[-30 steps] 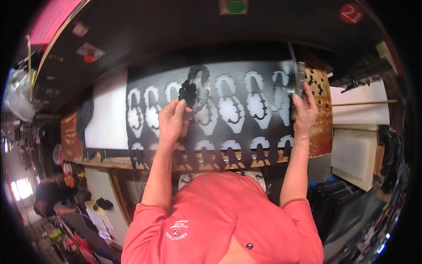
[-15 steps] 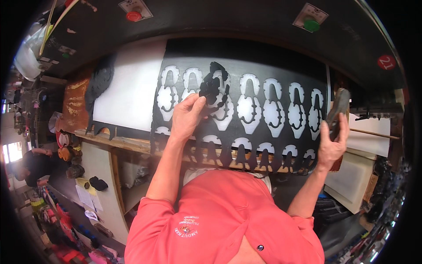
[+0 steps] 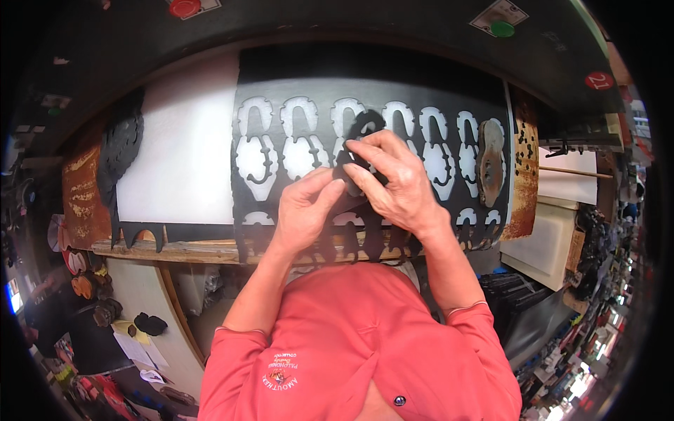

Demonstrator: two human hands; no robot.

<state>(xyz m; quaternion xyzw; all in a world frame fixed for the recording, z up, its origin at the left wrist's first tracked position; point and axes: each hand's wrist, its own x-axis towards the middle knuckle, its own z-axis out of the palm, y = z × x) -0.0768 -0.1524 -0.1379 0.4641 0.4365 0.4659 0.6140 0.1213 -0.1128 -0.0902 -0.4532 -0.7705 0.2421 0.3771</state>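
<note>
In front of my chest, above a black sheet [image 3: 382,67] with rows of shoe-upper-shaped cut-outs, both hands come together on a black cut-out piece [image 3: 368,123]. My left hand [image 3: 306,205] is closed, thumb and fingers pinching its lower left end. Thumb and forefinger of my right hand [image 3: 399,181] grip the same piece from the right, covering much of it. Whether it is one piece or a small stack I cannot tell. A brown-grey cutting die [image 3: 490,163], shaped like a shoe part, rests on the sheet's right end, apart from my hands.
A white board [image 3: 175,147] lies left of the black sheet, with dark scraps [image 3: 121,147] beyond it. The machine's dark beam [image 3: 337,19] spans the far side, bearing a red button [image 3: 184,8] and a green button [image 3: 502,29]. A wooden edge [image 3: 189,250] runs along the front.
My right hand has set the cutting die down on the sheet's right end and moved left to the black piece. My left hand has lowered slightly with that piece.
</note>
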